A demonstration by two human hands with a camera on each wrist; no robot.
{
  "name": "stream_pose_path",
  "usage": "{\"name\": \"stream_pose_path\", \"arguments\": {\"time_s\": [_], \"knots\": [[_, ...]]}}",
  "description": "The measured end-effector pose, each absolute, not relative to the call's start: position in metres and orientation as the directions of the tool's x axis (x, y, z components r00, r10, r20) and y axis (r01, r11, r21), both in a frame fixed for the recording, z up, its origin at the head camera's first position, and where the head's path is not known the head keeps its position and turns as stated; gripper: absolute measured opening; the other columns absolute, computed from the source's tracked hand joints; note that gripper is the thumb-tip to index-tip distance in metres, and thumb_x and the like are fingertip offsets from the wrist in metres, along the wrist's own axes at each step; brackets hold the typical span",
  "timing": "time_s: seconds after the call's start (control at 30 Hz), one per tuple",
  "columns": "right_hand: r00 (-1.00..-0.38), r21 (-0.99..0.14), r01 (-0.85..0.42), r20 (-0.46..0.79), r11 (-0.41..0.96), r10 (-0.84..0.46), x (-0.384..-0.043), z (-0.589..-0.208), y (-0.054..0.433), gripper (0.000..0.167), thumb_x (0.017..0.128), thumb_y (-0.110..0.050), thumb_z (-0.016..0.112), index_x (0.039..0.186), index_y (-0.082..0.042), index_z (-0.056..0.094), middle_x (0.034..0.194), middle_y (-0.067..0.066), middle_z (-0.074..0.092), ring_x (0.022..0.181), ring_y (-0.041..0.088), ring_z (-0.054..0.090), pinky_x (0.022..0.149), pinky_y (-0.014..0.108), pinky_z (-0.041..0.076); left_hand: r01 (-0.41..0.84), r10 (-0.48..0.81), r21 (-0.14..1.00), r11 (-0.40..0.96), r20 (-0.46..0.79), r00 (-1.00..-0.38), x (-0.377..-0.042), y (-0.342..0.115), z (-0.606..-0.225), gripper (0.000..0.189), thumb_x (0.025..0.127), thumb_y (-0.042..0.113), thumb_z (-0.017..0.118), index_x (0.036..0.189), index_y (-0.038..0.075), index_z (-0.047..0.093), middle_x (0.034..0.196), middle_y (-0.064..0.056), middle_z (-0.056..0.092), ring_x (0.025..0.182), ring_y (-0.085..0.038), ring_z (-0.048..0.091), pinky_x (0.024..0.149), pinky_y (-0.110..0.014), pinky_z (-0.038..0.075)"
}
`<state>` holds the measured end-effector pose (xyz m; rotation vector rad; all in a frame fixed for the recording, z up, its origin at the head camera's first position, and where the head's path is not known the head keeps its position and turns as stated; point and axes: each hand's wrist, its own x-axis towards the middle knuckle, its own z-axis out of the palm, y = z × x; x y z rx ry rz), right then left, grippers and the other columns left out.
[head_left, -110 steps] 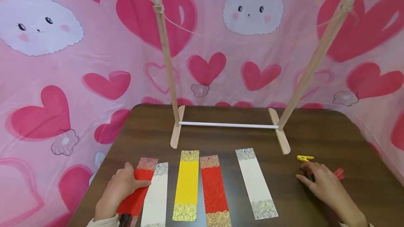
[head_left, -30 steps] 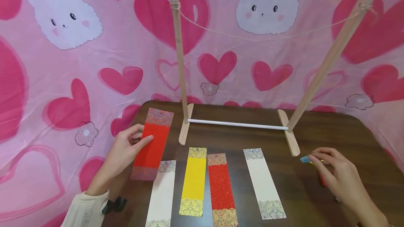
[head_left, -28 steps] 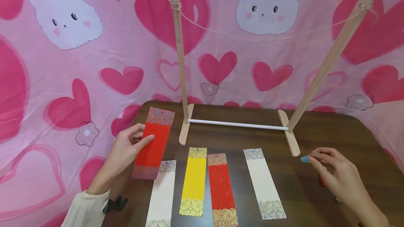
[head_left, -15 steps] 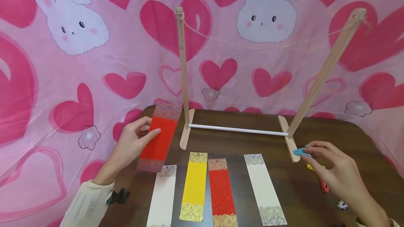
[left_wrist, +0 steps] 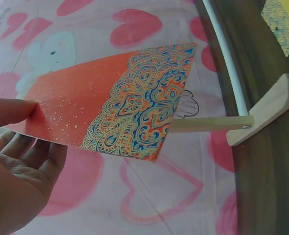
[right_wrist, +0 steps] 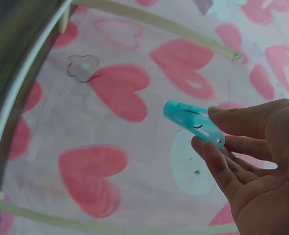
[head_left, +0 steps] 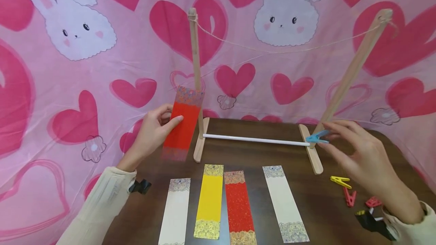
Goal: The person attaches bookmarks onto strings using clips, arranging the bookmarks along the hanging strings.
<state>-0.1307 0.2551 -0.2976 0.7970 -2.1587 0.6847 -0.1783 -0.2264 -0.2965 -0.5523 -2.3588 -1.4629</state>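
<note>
A red paper strip [head_left: 184, 126] with ornate patterned ends is pinched along its left edge by my left hand [head_left: 151, 129], thumb in front and fingers behind. It is raised above the table, overlapping the stand's left post in the head view. The left wrist view shows the blue-and-gold pattern at the end of the red strip [left_wrist: 93, 98]. My right hand [head_left: 364, 154] pinches a light blue clothespin [head_left: 316, 137] by its handles, in front of the stand's right foot. In the right wrist view the clothespin [right_wrist: 191, 120] sits between thumb and fingertips.
A wooden stand [head_left: 195, 52] with a sagging string [head_left: 269, 52] and a white bottom rod [head_left: 255, 139] is at the back. White [head_left: 175, 211], yellow [head_left: 209, 201], red [head_left: 239, 203] and white [head_left: 285, 203] strips lie in front. A yellow clothespin [head_left: 340, 181] and red ones [head_left: 349, 197] lie at right.
My left hand has picked up the red strip from the table and carried it up and rightward. My right hand has taken the blue clothespin and lifted it toward the stand.
</note>
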Motion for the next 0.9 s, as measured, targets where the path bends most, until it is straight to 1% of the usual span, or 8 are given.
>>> {"name": "stream_pose_path", "arguments": {"time_s": [0.07, 0.17, 0.27, 0.43, 0.6, 0.67, 0.83, 0.9], "knots": [[-0.545, -0.201, -0.709, 0.764, 0.676, -0.345, -0.133, -0.289, 0.252, 0.062, 0.093, -0.056, 0.061, 0.117, 0.0, 0.071, 0.109, 0.013, 0.067, 0.098, -0.013, 0.056, 0.077, 0.007, 0.04, 0.482, 0.165, 0.781, 0.396, 0.456, -0.874, -0.183, -0.224, -0.292, 0.018, 0.093, 0.012, 0.071, 0.108, 0.003, 0.065, 0.093, -0.012, 0.075, 0.075, -0.022, 0.071, 0.066, -0.029, 0.059], [-0.561, -0.189, -0.704, 0.739, 0.685, -0.373, -0.137, -0.279, 0.247, 0.043, 0.084, -0.028, 0.081, 0.114, 0.0, 0.071, 0.11, 0.013, 0.068, 0.096, -0.014, 0.055, 0.077, 0.007, 0.039, 0.509, 0.168, 0.766, 0.392, 0.484, -0.859, -0.19, -0.221, -0.286, 0.019, 0.093, 0.012, 0.07, 0.107, 0.001, 0.065, 0.094, -0.014, 0.075, 0.076, -0.022, 0.072, 0.068, -0.028, 0.059], [-0.582, -0.205, -0.695, 0.723, 0.689, -0.373, -0.141, -0.27, 0.241, 0.05, 0.066, 0.005, 0.085, 0.114, -0.002, 0.072, 0.105, 0.009, 0.072, 0.091, -0.016, 0.056, 0.073, 0.005, 0.042, 0.527, 0.164, 0.756, 0.388, 0.507, -0.846, -0.196, -0.218, -0.279, 0.019, 0.093, 0.01, 0.071, 0.106, -0.001, 0.064, 0.093, -0.015, 0.074, 0.077, -0.024, 0.072, 0.068, -0.026, 0.059], [-0.593, -0.224, -0.701, 0.711, 0.677, -0.378, -0.151, -0.259, 0.232, 0.052, 0.066, 0.005, 0.087, 0.114, -0.008, 0.072, 0.09, 0.003, 0.075, 0.074, -0.015, 0.058, 0.06, 0.007, 0.047, 0.542, 0.156, 0.738, 0.401, 0.529, -0.834, -0.204, -0.215, -0.268, 0.019, 0.092, 0.01, 0.071, 0.105, -0.002, 0.065, 0.093, -0.015, 0.075, 0.078, -0.024, 0.073, 0.07, -0.024, 0.058], [-0.554, -0.204, -0.739, 0.726, 0.643, -0.407, -0.162, -0.248, 0.221, 0.044, 0.074, -0.006, 0.086, 0.115, -0.008, 0.07, 0.091, 0.003, 0.075, 0.077, -0.01, 0.057, 0.05, 0.011, 0.035, 0.541, 0.151, 0.734, 0.41, 0.531, -0.834, -0.21, -0.214, -0.259, 0.021, 0.093, 0.011, 0.071, 0.106, -0.002, 0.063, 0.095, -0.015, 0.075, 0.079, -0.025, 0.073, 0.07, -0.024, 0.059], [-0.528, -0.195, -0.751, 0.751, 0.631, -0.396, -0.167, -0.242, 0.215, 0.043, 0.075, -0.005, 0.086, 0.115, -0.006, 0.07, 0.093, 0.005, 0.075, 0.067, -0.009, 0.05, 0.047, 0.013, 0.027, 0.547, 0.148, 0.731, 0.408, 0.538, -0.83, -0.213, -0.214, -0.255, 0.02, 0.093, 0.011, 0.071, 0.106, -0.003, 0.063, 0.095, -0.016, 0.075, 0.079, -0.025, 0.073, 0.07, -0.024, 0.058], [-0.487, -0.196, -0.768, 0.798, 0.61, -0.356, -0.177, -0.224, 0.195, 0.049, 0.069, 0.006, 0.086, 0.115, -0.001, 0.07, 0.098, 0.009, 0.074, 0.074, -0.01, 0.053, 0.063, 0.007, 0.038, 0.556, 0.146, 0.728, 0.401, 0.549, -0.823, -0.22, -0.212, -0.248, 0.02, 0.093, 0.01, 0.07, 0.105, -0.005, 0.062, 0.095, -0.017, 0.074, 0.079, -0.022, 0.073, 0.07, -0.024, 0.058], [-0.472, -0.196, -0.781, 0.807, 0.593, -0.356, -0.182, -0.216, 0.188, 0.05, 0.069, 0.007, 0.086, 0.115, 0.0, 0.07, 0.1, 0.009, 0.075, 0.092, -0.004, 0.06, 0.077, 0.009, 0.041, 0.555, 0.144, 0.735, 0.39, 0.547, -0.825, -0.223, -0.211, -0.245, 0.021, 0.093, 0.01, 0.07, 0.106, -0.004, 0.062, 0.095, -0.018, 0.074, 0.078, -0.02, 0.073, 0.069, -0.024, 0.059]]}}
